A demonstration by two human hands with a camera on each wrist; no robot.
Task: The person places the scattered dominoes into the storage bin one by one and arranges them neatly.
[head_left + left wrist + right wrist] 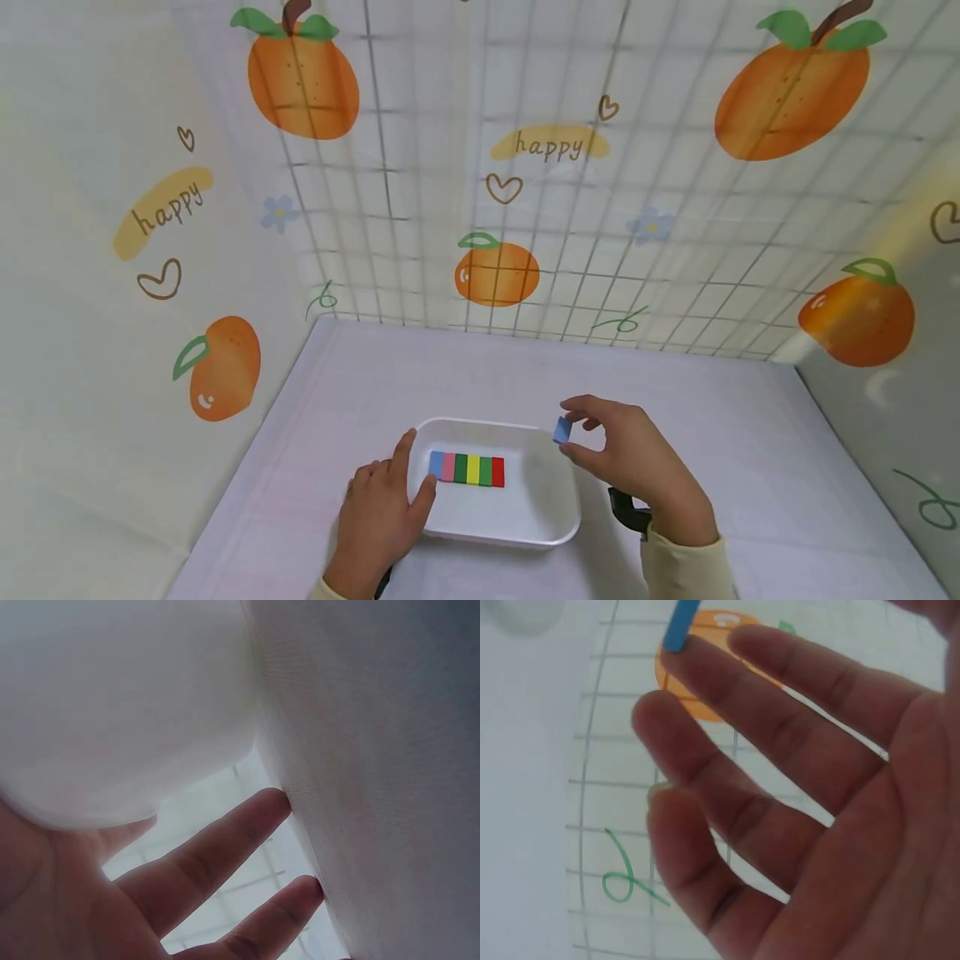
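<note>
My right hand (630, 446) pinches a small light-blue block (562, 430) between thumb and fingertips, above the right rear rim of a white tray (536, 504). In the right wrist view one narrow side of that block (681, 626) shows at a fingertip. Inside the tray stands a straight row of coloured blocks (472, 470): blue, pink, dark green, yellow, green and red from left to right. My left hand (378, 517) lies at the tray's left side, its thumb reaching over the rim close to the blue end block. Below, in the left wrist view, extended fingers (210, 855) touch the tabletop outside the tray wall.
Pale cloth covers the table (450, 367). Behind it hangs a curtain (420, 167) printed with oranges, hearts and "happy", with a wire grid showing through. Similar printed cloth stands at the left and right sides.
</note>
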